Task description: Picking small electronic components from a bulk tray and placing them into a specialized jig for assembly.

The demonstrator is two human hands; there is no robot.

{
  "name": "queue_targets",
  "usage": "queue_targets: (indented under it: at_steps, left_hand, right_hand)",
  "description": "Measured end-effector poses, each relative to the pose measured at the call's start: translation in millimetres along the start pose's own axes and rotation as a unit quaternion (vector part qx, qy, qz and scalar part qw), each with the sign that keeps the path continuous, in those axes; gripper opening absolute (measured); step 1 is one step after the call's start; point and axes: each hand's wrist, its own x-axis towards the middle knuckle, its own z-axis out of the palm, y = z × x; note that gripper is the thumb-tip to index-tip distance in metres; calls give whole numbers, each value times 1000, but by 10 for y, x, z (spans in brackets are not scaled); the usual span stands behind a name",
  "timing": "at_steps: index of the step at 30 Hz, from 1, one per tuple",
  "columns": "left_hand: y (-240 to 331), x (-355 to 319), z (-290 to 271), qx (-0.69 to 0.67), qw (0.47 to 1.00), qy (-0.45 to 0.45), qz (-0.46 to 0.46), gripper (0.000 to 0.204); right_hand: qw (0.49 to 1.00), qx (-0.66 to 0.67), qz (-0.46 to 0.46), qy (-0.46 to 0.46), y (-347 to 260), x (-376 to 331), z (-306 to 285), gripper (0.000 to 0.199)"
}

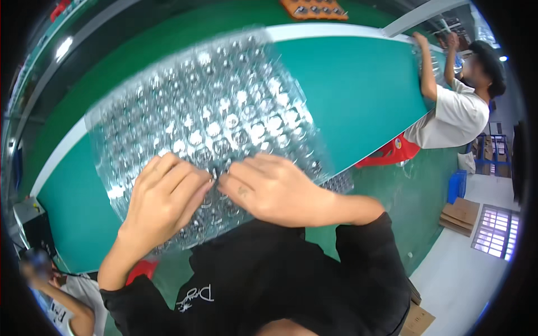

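One bubble-wrap sheet (213, 117) is held above the green worktop (358, 95), pinched at its 6 o'clock edge by two hands: left (165, 196), right (269, 187), fingertips meeting.

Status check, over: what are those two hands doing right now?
Left hand and right hand both pinching the clear bubble-wrap sheet, held over the green table. Nothing blocking. Other people working at the table edges.

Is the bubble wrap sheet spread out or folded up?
Spread out: the bubble wrap sheet fans wide over the green table, both hands pinching its near edge.
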Motion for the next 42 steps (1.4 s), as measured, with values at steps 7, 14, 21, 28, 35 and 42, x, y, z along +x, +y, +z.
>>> queue_targets:
  at_steps: [7, 14, 21, 28, 35, 42]
  left_hand:
    - [-473, 319, -57, -114, 991, 58, -25, 13]
    - [-1274, 1351, 149, -175, 978, 103, -49, 18]
    - [-1913, 2597, 740, -142, 986, 89, -18, 27]
    - [-2170, 3276, 1155, -65, 993, 98, -22, 24]
    - [-2310, 3396, 1224, -65, 994, 66, -52, 23]
    - [-2399, 3365, 1294, -35, 994, 90, -53, 19]
  right_hand:
    - [991, 120, 23, 59, 558, 82, -276, 8]
    - [867, 298, 330, 226, 2253, -143, -533, 20]
    - [849, 289, 379, 228, 2383, -187, -293, 20]
    - [845, 289, 379, 241, 2418, -168, -264, 19]
    - [848, 272, 397, 224, 2397, -145, -326, 18]
    - [851, 268, 395, 219, 2403, -140, -317, 18]
